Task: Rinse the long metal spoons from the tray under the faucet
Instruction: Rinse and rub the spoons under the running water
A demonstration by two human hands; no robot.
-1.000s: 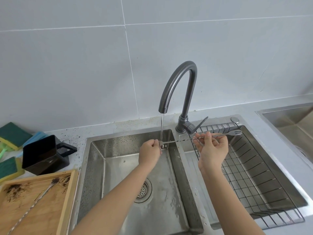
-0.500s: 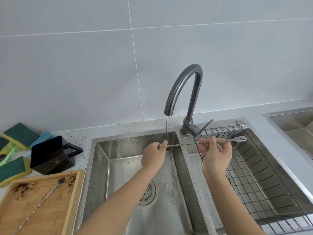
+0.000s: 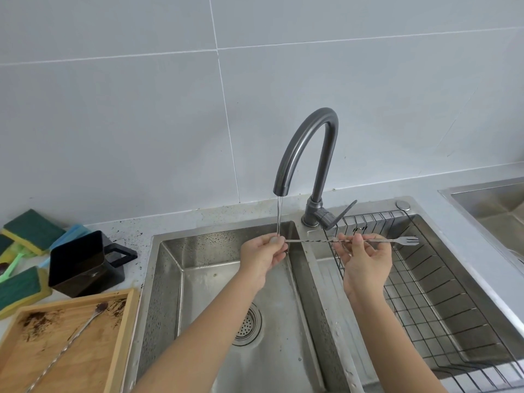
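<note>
Left hand (image 3: 265,255) pinches the twisted steel spoon (image 3: 351,241) at what seems its bowl, under the faucet (image 3: 307,154) stream; right hand (image 3: 365,260) grips its shaft, raised.

Spoon bowl (image 3: 274,241): concealed within left hand (image 3: 262,258) below the faucet (image 3: 307,154). Tray (image 3: 124,330), left of faucet: cut by frame edge. Second spoon (image 3: 71,344): lower end cropped.

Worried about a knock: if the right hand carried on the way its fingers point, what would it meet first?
Probably the faucet's lever handle: the right hand has its fingers pointing up and away, over the wire rack. Depth is unclear, so it might pass beside it.
</note>
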